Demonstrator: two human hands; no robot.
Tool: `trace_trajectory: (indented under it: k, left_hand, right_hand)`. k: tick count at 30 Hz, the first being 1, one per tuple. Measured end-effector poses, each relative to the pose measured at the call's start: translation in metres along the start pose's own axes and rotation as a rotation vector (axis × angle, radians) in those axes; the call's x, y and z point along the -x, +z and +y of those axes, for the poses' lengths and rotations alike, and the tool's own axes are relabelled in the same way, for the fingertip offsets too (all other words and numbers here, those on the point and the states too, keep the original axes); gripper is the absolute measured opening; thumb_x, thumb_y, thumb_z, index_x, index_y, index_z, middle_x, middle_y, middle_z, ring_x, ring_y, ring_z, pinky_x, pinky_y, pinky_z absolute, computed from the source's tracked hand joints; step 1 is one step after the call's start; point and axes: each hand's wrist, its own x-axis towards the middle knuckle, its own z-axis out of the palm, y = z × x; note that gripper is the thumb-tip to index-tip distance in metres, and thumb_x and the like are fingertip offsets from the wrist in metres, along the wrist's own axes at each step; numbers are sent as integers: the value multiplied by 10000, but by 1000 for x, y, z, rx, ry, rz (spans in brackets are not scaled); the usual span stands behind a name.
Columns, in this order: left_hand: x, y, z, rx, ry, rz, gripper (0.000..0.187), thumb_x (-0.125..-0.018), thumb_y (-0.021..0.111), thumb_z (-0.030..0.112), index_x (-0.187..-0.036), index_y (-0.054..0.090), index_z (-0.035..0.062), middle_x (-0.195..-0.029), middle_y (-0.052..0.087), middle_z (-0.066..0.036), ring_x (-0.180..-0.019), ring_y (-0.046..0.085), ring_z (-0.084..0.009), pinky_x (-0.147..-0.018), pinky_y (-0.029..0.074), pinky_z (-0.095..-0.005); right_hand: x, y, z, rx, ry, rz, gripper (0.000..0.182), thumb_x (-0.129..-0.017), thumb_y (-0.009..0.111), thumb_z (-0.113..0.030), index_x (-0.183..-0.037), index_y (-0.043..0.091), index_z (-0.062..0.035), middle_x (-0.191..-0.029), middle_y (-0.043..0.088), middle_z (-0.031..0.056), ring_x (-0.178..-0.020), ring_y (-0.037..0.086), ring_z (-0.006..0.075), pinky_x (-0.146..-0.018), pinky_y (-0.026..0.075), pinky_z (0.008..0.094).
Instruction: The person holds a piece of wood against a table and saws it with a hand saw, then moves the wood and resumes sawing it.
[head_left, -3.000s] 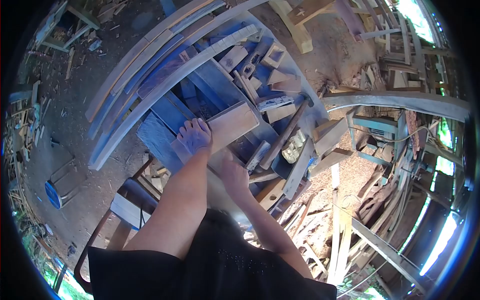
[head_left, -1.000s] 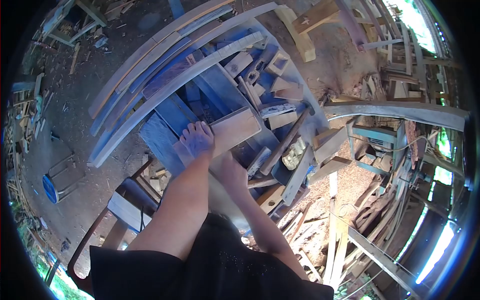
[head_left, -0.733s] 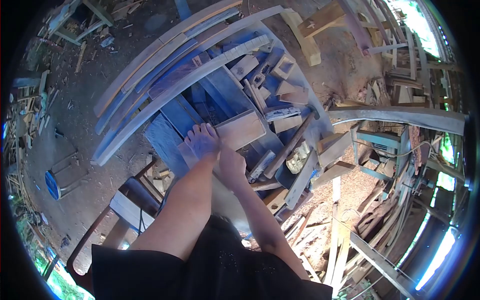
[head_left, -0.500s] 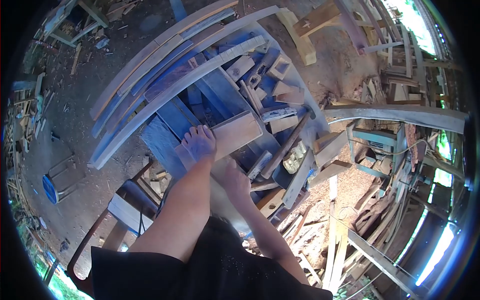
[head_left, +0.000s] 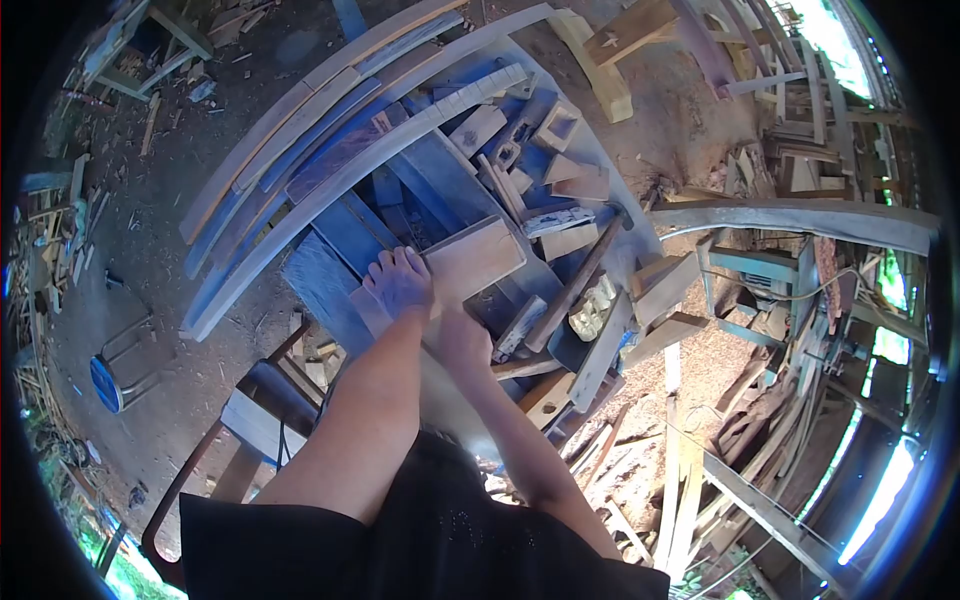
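Observation:
A pale, smooth wooden board (head_left: pixel 480 258) lies at a slant across the workbench in front of me. My left hand (head_left: pixel 400 282) grips it near its left end, the fingers curled over the far edge. Just to the right, my right hand (head_left: pixel 464 342) is closed in a fist against the near side of the same board. Whatever that fist may hold is hidden by the hand. Beside the board lie a short weathered offcut (head_left: pixel 521 326) and a long dark wooden bar (head_left: pixel 573 287).
Long curved timbers (head_left: pixel 330 190) arc across the far left of the bench. Hollow wooden blocks (head_left: pixel 558 126) and offcuts lie at its far side. A chair (head_left: pixel 275 395) stands at my left, a blue-seated stool (head_left: pixel 106 383) farther off. Planks and shavings pile up on the right.
My right hand has shifted slightly up and to the left along the board's near side. My left hand keeps its hold, and the board stays about where it was.

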Motion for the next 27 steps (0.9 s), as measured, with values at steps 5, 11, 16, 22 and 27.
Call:
trace_trajectory:
  k: [5, 11, 16, 22, 27]
  left_hand:
    - [1, 3, 0, 15, 24, 42, 302, -963, 397, 305, -913, 636, 127, -931, 568, -82, -894, 529, -287, -841, 363, -442]
    - [-1, 4, 2, -15, -28, 1, 331, -960, 401, 327, -921, 655, 118, -962, 583, -76, -926, 533, -269, -868, 362, -440]
    - [-1, 2, 1, -12, -4, 22, 332, -960, 403, 329, -902, 653, 118, -955, 582, -75, -921, 535, -266, -858, 366, -437]
    - [-2, 2, 2, -15, -26, -15, 332, -957, 401, 328, -899, 655, 122, -952, 583, -74, -916, 537, -267, -851, 368, -436]
    - [1, 1, 3, -16, -7, 8, 314, -958, 403, 317, -908, 649, 128, -940, 581, -75, -908, 538, -273, -848, 365, -438]
  right_hand:
    - [-9, 7, 4, -34, -74, 95, 111, -944, 441, -108, -1037, 422, -51, -786, 685, 197, -740, 704, 340, -628, 573, 435]
    - [28, 2, 14, 8, 69, 2, 125, -937, 450, -106, -1043, 425, -44, -775, 679, 212, -729, 700, 361, -613, 566, 452]
    - [-23, 5, 1, -27, -96, 90, 145, -935, 462, -109, -1059, 430, -41, -761, 674, 211, -723, 697, 363, -613, 563, 455]
    - [37, 3, 16, 15, 71, 18, 144, -956, 442, -144, -1046, 443, -31, -757, 674, 212, -723, 691, 373, -612, 562, 446]
    - [-15, 13, 6, -48, -29, 122, 150, -957, 449, -154, -1042, 447, -31, -729, 672, 203, -683, 693, 361, -587, 565, 433]
